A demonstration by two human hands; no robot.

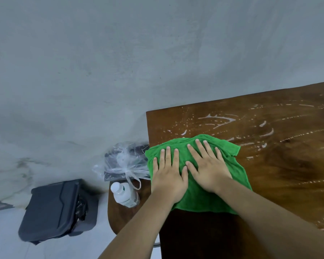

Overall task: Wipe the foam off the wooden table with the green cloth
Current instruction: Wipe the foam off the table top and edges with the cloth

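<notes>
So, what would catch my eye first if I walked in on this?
The bright green cloth at the left end of the wooden table, with the left hand and right hand pressed flat on it side by side. Beyond it, white foam streaks cross the dark wood. Left of the table sit a white bottle and a knotted clear plastic bag.

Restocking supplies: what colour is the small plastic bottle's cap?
White round cap on the clear plastic bottle; head view shows it best.
</notes>
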